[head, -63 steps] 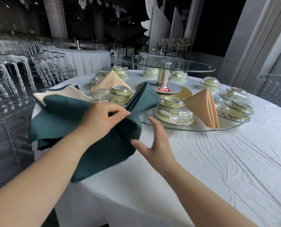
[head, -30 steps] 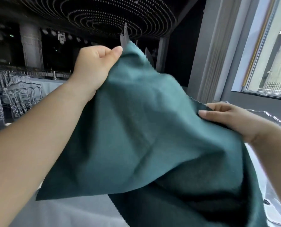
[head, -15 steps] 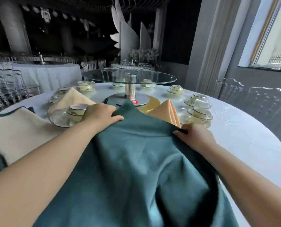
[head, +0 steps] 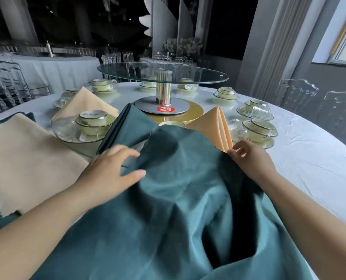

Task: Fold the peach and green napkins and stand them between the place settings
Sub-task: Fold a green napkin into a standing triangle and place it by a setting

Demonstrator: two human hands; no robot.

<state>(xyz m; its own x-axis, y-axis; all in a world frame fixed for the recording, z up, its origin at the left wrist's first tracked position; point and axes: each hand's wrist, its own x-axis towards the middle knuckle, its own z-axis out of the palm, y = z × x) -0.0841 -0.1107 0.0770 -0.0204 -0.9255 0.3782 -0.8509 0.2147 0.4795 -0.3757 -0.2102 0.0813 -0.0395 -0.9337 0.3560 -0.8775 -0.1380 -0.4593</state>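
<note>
My left hand [head: 109, 172] is lying slack on the dark green cloth napkin [head: 168, 209]. My right hand [head: 249, 160] is pinching its far edge.

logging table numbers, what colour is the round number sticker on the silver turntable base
The round number sticker is red, white digits; head view.

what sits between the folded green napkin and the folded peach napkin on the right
A cream bowl stands between the folded green napkin and folded peach napkin, mostly hidden behind the unfolded green napkin, in the head view.

Left hand [head: 109, 172] splayed; right hand [head: 249, 160] pinch-grip.
</note>
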